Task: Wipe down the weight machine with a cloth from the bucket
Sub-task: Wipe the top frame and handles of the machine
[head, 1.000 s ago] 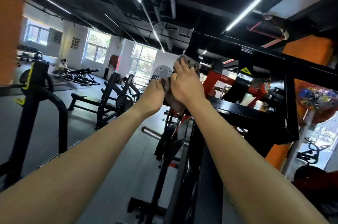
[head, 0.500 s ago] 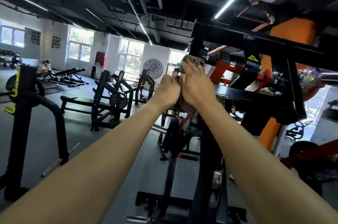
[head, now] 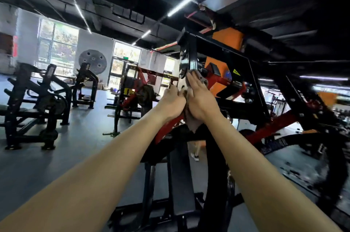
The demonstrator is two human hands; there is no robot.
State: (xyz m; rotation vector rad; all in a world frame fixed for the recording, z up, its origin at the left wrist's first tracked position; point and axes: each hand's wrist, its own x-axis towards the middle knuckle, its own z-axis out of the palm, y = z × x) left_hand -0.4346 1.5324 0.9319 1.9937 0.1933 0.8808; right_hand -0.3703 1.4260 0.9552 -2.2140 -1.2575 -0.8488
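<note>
A black and red weight machine rises in front of me, its upright post at head height. A grey-brown cloth is pressed against that post, its lower end hanging loose below my wrists. My right hand lies flat on the cloth with straight fingers reaching up toward a spring on the post. My left hand is curled, gripping the cloth's left edge right beside the right hand. The bucket is not in view.
The machine's black seat pad and base frame stand directly below my arms. Black plate-loaded machines fill the left side of the gym floor. Another red-framed machine stands behind. An orange pillar rises behind the post.
My view has swung to the right and closer to the machine. Both hands stay together on the cloth against the post, and my right fingers have slid slightly up along it.
</note>
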